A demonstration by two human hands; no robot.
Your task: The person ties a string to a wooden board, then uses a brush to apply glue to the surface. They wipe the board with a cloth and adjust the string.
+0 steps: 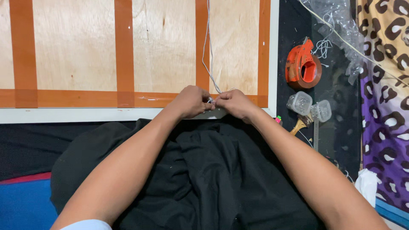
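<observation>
Left hand (190,102) and right hand (235,103) both pinch closed on white string (207,51) running toward 12 o'clock over wooden board (76,47); tape dispenser (302,64) at 2.

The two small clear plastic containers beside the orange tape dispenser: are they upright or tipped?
Tipped. Both clear containers lie on their sides on the dark surface below the tape dispenser.

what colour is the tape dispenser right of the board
Orange, with a dark roll inside; the tape dispenser shows in the head view.
</observation>
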